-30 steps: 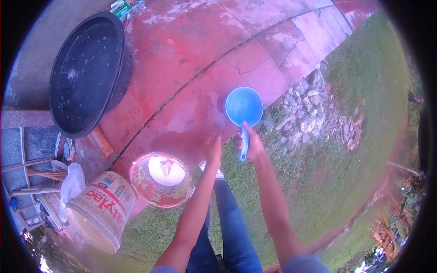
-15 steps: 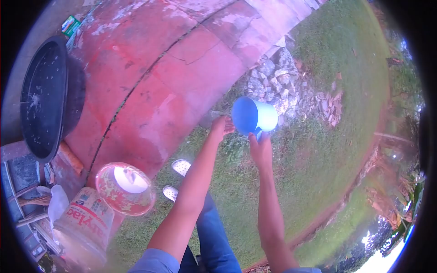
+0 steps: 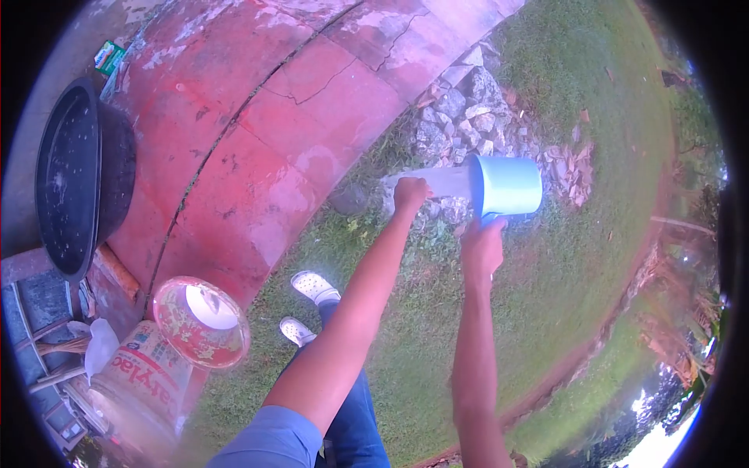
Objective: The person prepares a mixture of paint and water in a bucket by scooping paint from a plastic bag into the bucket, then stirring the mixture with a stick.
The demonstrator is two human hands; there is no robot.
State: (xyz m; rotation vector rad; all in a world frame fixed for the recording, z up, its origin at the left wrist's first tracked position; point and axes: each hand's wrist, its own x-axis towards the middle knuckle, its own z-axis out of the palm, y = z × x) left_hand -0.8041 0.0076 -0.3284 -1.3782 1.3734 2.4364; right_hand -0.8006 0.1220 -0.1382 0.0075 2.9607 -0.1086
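My right hand grips the handle of a light blue plastic mug, which is tipped on its side with its mouth facing left. A blurred stream of water runs from the mouth leftward over the grass edge. My left hand is at the lower edge of this stream, apart from the mug. Its fingers are curled in, and nothing shows in them.
Broken stones lie beyond the mug, beside red paving. At the left are a large black basin, a bucket with a worn red-rimmed bowl at its top, and a green packet. My feet in white clogs stand on grass.
The mug has moved right and tipped further, and water now streams out of it. My left hand has risen and shifted right, its fingers now curled.
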